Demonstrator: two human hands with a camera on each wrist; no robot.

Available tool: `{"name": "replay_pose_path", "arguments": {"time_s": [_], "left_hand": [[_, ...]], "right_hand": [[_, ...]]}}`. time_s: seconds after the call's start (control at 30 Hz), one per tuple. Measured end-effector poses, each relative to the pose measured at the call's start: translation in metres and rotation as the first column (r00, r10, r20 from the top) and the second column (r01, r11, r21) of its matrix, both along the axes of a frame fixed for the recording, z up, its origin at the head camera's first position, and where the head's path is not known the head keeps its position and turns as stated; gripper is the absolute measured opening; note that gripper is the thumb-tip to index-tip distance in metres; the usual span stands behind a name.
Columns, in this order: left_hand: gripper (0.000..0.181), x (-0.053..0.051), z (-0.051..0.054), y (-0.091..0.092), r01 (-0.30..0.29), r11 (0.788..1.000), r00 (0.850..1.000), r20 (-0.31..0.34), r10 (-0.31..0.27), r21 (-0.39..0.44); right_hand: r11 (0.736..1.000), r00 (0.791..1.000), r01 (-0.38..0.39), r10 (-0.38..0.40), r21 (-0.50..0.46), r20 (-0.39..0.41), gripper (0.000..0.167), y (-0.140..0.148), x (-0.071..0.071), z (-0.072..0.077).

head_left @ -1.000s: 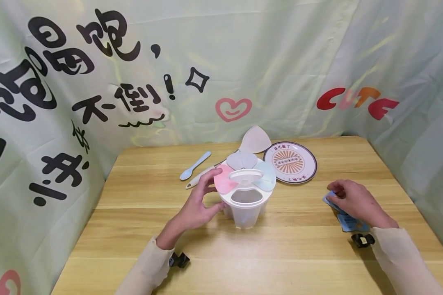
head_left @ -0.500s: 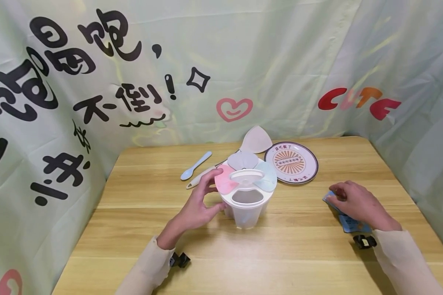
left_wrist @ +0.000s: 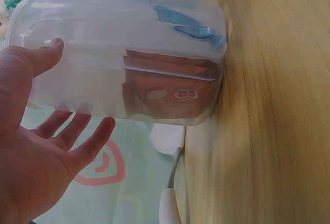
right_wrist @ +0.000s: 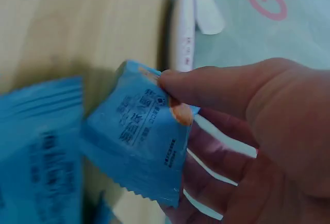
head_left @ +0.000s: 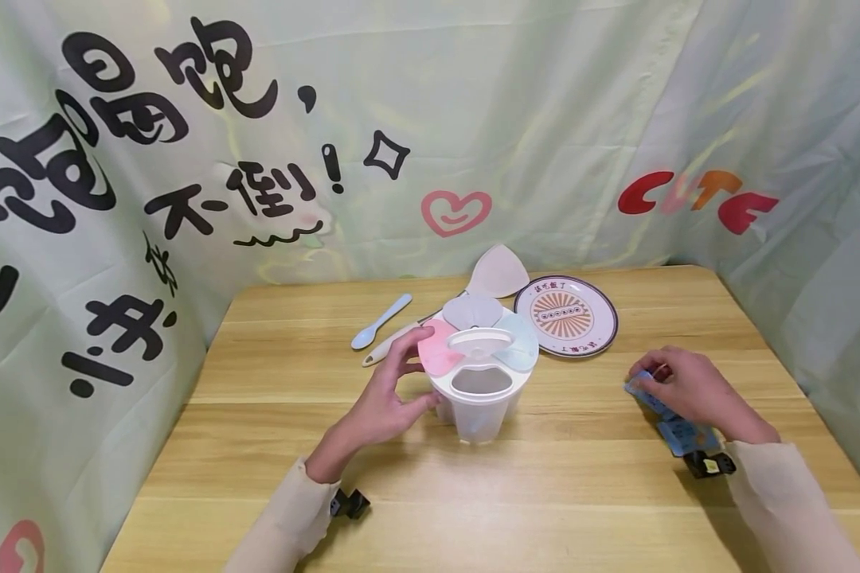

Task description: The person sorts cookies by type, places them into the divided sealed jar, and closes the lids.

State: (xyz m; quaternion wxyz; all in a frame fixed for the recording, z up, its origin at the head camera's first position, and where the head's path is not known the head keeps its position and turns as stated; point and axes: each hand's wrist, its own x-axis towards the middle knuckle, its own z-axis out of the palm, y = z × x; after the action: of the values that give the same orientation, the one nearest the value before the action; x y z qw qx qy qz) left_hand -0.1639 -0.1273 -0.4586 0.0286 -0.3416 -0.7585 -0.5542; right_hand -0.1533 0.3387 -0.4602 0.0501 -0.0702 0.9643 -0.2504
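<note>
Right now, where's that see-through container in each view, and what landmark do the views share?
Head: container near the middle, left hand at its side.
Left wrist: container across the upper left, appearing turned sideways.
Right wrist: not in it.
Shared landmark: pink heart on the cloth; above the container in head, lower left in left wrist, upper right in right wrist.

Translucent, lobed plastic container point(head_left: 482, 418) with pastel flaps; small blue printed packet point(right_wrist: 136, 123) with crimped edges.
The container stands upright on the tabletop point(head_left: 573, 493), its white flap point(head_left: 482, 342) raised, reddish-brown packets point(left_wrist: 170, 95) inside, left fingers point(left_wrist: 93, 147) round its side; the packet is pinched in the right fingers point(right_wrist: 206, 85), just beside another blue packet point(right_wrist: 46, 157).
</note>
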Motion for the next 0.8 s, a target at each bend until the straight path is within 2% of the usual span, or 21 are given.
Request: {"name": "replay_pose_path", "arguments": {"time_s": [0.2, 0.43, 0.63, 0.8], "left_hand": [[0.088, 0.0, 0.0, 0.001, 0.006, 1.0, 1.0, -0.013, -0.006, 0.007], [0.089, -0.001, -0.002, 0.001, 0.003, 1.0, 1.0, -0.01, -0.003, 0.007], [0.088, -0.001, -0.002, 0.001, -0.001, 1.0, 1.0, -0.022, 0.001, 0.012], [0.088, -0.001, -0.003, 0.001, 0.001, 1.0, 1.0, -0.022, -0.001, 0.013]], "right_hand": [[0.999, 0.994, 0.01, -0.015, -0.05, -0.104, 0.009, -0.006, 0.004, 0.016], [0.989, 0.967, 0.01, -0.048, -0.149, -0.249, 0.011, -0.026, 0.013, 0.041], [0.963, 0.923, -0.036, -0.071, -0.267, -0.378, 0.019, -0.054, 0.02, 0.068], [0.926, 0.869, -0.143, -0.052, -0.35, -0.492, 0.029, -0.08, 0.025, 0.091]]}}
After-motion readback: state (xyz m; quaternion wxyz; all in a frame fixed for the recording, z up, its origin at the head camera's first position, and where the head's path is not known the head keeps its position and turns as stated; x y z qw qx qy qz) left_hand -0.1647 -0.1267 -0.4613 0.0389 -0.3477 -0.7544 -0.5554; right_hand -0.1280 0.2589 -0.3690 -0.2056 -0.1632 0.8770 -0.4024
